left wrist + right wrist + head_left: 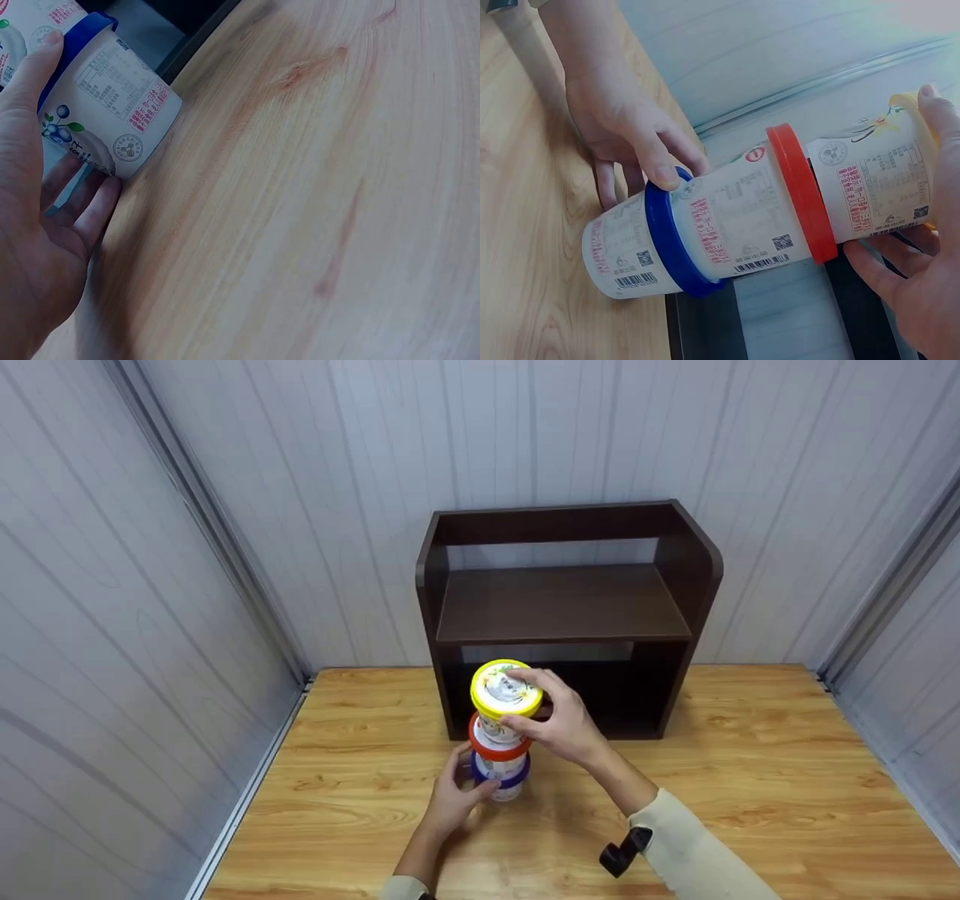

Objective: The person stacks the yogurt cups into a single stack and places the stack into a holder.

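Three white printed tubs stand stacked on the wooden table (pixel 352 765). At the bottom is the blue-lidded tub (pixel 112 82), with blueberries on its label. My left hand (pixel 452 801) grips it from the left, thumb at the blue rim and fingers round the far side. Above it sits the red-lidded tub (pixel 735 214). The yellow-lidded tub (pixel 493 690) is on top, its base right at the red lid. My right hand (pixel 566 724) holds this top tub from the right, thumb and fingers spread round its yellow lid.
A dark brown two-tier shelf (pixel 562 604) stands just behind the stack, against the pale panelled wall (pixel 375 510). Side walls border the table on the left and right. A black device (pixel 626 851) is strapped at the right wrist.
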Available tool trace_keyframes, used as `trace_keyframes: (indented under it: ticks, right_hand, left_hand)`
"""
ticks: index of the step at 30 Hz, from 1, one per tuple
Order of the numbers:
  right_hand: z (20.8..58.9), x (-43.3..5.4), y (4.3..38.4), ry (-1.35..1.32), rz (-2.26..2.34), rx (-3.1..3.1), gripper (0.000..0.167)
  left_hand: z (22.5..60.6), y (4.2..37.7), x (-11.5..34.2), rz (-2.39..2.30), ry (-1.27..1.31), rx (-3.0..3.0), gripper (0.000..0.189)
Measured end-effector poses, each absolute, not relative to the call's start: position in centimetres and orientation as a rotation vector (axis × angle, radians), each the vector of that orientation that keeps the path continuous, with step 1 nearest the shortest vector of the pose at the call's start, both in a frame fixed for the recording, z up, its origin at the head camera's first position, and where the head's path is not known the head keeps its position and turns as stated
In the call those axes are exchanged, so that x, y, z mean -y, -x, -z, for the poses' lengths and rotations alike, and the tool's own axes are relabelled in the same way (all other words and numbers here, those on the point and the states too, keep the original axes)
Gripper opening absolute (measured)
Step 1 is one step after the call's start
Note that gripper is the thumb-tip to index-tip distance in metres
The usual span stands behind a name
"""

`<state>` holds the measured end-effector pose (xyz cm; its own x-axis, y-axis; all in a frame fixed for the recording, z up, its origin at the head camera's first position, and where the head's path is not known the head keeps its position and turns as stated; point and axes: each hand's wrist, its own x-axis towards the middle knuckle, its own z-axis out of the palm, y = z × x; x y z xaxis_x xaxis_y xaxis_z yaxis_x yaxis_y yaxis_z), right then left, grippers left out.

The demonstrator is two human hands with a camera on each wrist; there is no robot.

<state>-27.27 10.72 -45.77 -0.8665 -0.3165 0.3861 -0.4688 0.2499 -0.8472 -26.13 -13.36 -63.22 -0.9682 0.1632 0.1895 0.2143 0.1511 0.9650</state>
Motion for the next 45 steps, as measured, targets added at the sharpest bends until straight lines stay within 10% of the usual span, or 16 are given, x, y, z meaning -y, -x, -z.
trace_keyframes:
  ticks: [45]
  right_hand:
    - [47.7, -13.0, 27.2, -0.687, -1.715, 2.285, 0.088]
  left_hand:
    - [62.1, 25.8, 12.9, 2.013, 0.319, 2.405, 0.077]
